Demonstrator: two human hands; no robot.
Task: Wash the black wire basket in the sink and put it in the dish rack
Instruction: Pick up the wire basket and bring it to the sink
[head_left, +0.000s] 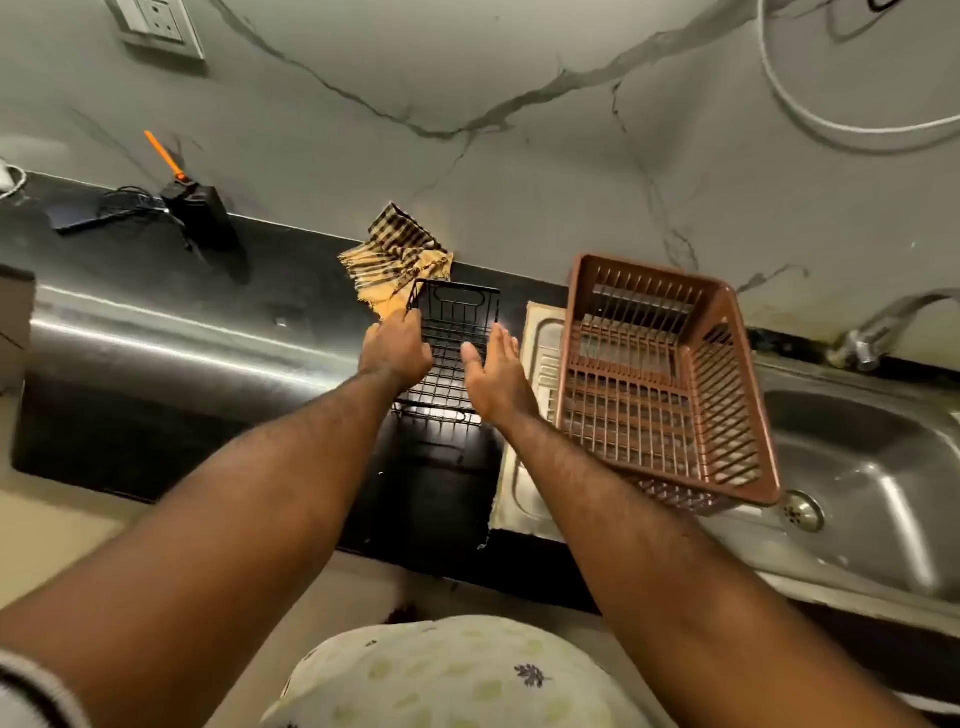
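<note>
Fingers (410, 325) of the left hand (396, 351) curl over the left rim of the wire basket (451, 345), gripping it, while the right hand (493, 371) lies flat and spread, palm toward the basket's right side, its fingertips at the rim; whether they touch the wire cannot be told. The basket sits on the black counter (156, 312), just left of the sink (857, 467), not in it. A checked cloth (397, 254) lies behind the basket, touching its far edge. The brown dish rack (665, 384) stands tilted on the sink's draining board (540, 343), just right of the basket. The tap (883, 325) rises behind the sink's bowl. A black device with cables (197, 213) lies on the counter, well left of the sink.
</note>
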